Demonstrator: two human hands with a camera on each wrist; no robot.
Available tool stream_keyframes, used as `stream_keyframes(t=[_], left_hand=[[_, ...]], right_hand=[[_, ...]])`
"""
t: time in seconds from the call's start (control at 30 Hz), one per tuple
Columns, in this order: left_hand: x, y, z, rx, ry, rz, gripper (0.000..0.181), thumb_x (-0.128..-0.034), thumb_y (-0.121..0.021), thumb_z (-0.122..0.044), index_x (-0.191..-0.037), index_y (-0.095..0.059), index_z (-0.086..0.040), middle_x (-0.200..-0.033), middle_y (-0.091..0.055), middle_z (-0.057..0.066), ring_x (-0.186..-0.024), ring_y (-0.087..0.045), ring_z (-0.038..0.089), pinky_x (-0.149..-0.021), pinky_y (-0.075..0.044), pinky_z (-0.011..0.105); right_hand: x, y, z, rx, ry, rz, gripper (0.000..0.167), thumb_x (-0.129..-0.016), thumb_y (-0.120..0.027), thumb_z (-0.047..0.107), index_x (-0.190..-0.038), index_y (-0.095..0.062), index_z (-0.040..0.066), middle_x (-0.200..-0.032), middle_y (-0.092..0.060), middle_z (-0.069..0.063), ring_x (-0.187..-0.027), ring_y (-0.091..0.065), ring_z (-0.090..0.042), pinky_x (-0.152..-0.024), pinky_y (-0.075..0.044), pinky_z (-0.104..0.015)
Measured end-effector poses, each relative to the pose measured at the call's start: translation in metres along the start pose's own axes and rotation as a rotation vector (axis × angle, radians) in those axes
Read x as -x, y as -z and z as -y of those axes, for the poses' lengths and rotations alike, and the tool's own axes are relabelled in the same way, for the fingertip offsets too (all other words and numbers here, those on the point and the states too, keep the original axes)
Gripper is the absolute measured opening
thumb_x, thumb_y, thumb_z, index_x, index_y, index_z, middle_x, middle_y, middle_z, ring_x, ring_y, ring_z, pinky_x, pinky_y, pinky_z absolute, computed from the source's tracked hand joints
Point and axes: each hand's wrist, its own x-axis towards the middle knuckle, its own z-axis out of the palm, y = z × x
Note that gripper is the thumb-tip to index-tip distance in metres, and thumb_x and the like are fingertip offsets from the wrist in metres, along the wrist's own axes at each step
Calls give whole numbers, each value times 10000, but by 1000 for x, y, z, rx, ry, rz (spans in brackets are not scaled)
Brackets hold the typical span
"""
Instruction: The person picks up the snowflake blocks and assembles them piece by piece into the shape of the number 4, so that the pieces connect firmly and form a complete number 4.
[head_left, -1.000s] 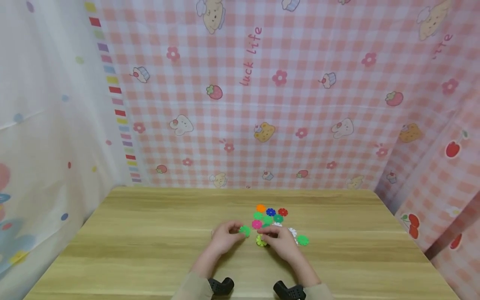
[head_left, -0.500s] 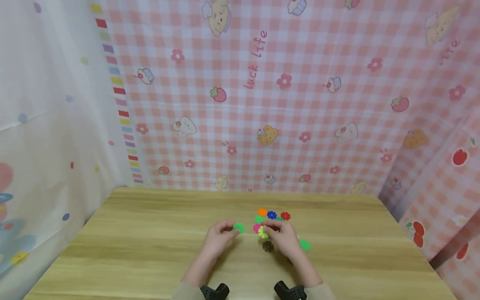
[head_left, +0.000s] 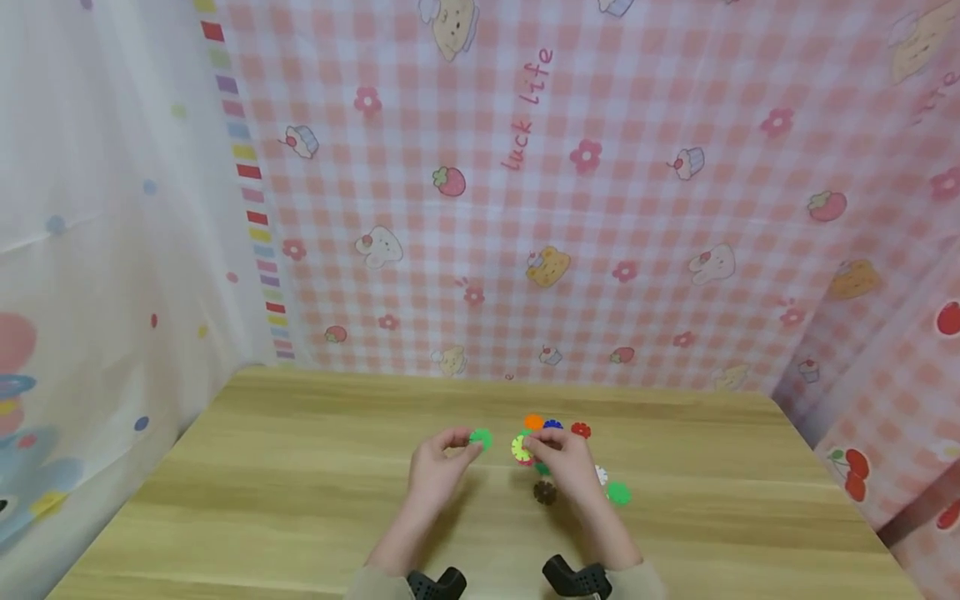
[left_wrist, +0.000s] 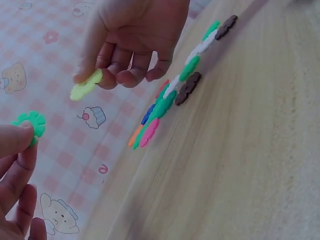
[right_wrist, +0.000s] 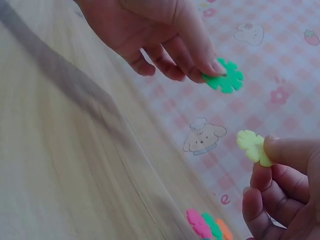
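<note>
My left hand (head_left: pixel 438 464) pinches a green notched plastic disc (head_left: pixel 482 439) between thumb and fingers, held up above the table. Between the thumb and index finger of my right hand (head_left: pixel 567 460) is a yellow notched disc (head_left: pixel 520 449), also raised. The two discs are apart, their edges facing across a small gap; the right wrist view shows the green disc (right_wrist: pixel 226 76) and the yellow disc (right_wrist: pixel 254 147) clearly separate. Below the right hand lie more such discs, among them a brown disc (head_left: pixel 545 492) and a pink disc (left_wrist: pixel 149 132). The right hand hides part of this group.
An orange disc (head_left: pixel 533 422), a blue disc (head_left: pixel 553 426) and a red disc (head_left: pixel 581 430) lie behind the right hand. To its right are a white disc (head_left: pixel 602 475) and another green disc (head_left: pixel 618 493). A checked cloth (head_left: pixel 480 250) hangs behind the wooden table (head_left: pixel 300 467).
The right hand has picked the yellow disc up from the table and lifted it, leaving the brown disc in view. My left hand has raised the green disc.
</note>
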Motion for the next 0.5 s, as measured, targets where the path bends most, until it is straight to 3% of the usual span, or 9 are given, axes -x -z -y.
stream_keyframes(t=[0.23, 0.5], left_hand=[[1, -5, 0, -57, -61, -23, 125, -842, -760, -242, -891, -733, -130, -854, -659, -48, -903, -538, 172, -767, -401, 349], [4, -7, -2, -114, -145, 28, 82, -847, -750, -186, -826, -711, -116, -771, -643, -69, -805, -554, 134, -725, -416, 312]], right_hand=[[5, -1, -1, -22, -16, 8, 218, -916, -673, 216, -883, -683, 1, -747, -609, -38, -738, -543, -169, -685, -488, -318], [12, -4, 1, -46, -29, -18, 333, -908, -684, 281, -701, -597, 36, -633, -539, -14, -680, -511, -169, -620, -424, -283]])
